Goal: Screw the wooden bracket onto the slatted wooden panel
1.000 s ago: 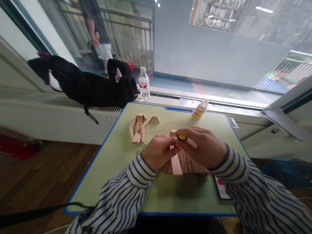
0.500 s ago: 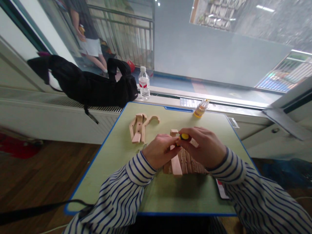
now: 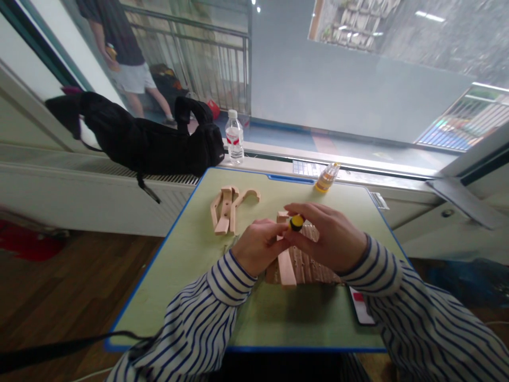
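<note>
A short yellow-and-black screwdriver handle (image 3: 296,223) stands over the work, end toward me, its shaft hidden. My right hand (image 3: 328,236) is closed on it with thumb and fingers. My left hand (image 3: 258,246) is pinched just below and left of the handle; what lies between its fingertips is hidden. Beneath both hands, a pale wooden hook piece (image 3: 287,268) lies across a brown ridged wooden board (image 3: 312,265). Several more wooden hooks (image 3: 225,209) lie together on the table, beyond my left hand.
The green table (image 3: 178,276) has a blue rim. A glue bottle (image 3: 327,178) stands at its far edge, and a phone-like flat object (image 3: 361,307) lies by my right sleeve. On the sill are a water bottle (image 3: 234,139) and a black bag (image 3: 159,140). A person (image 3: 127,58) is behind the glass.
My right hand has shifted slightly left and turned, and the screwdriver handle has tipped more upright with it. My left hand stays nearly in place. The person outside has moved left.
</note>
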Available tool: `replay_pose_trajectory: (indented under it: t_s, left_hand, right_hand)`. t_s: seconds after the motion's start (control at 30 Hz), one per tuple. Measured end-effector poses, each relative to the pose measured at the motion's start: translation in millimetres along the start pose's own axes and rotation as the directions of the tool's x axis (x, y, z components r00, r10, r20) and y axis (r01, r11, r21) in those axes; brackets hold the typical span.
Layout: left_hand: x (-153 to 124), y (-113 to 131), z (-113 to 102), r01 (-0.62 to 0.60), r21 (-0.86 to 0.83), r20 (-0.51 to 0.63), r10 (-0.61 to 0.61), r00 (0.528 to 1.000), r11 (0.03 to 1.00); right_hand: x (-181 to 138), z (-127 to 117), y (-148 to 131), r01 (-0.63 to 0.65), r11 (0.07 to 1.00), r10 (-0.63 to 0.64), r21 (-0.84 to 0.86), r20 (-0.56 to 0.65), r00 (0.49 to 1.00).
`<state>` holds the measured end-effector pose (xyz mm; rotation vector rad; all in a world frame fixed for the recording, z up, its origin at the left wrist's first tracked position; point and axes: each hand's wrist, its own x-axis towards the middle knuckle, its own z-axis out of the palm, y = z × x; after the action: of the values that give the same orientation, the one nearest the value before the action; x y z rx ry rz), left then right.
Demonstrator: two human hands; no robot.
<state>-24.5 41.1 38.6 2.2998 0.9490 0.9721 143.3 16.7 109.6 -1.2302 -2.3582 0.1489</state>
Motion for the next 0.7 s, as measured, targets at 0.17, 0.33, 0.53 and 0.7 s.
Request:
replay_pose_trajectory:
  t_s: [0.17, 0.33, 0.53, 0.7]
  left_hand:
    - [2.4, 0.6, -2.3, -0.014, -0.008, 0.044, 0.015, 0.999, 1.0]
    - [2.2, -0.5, -1.7, -0.053, -0.044, 0.038, 0.055, 0.998, 0.998]
    - [1.4, -1.3, -1.3, -0.086, -0.084, 0.056, 0.091, 0.994, 0.993]
    - [1.4, -2.0, -0.9, -0.101, -0.12, 0.062, 0.109, 0.992, 0.988]
  right_hand:
    - [-0.9, -5.2, 0.0, 0.078, 0.996, -0.08, 0.051, 0.041, 0.996]
    - [-1.0, -3.4, 1.5, 0.077, 0.997, -0.077, 0.018, 0.024, 0.997]
    - [-1.4, -1.0, 2.6, 0.052, 0.999, -0.052, -0.006, 0.005, 0.999]
    - [-1.8, 0.6, 3.4, 0.045, 0.999, -0.046, -0.023, -0.009, 0.999]
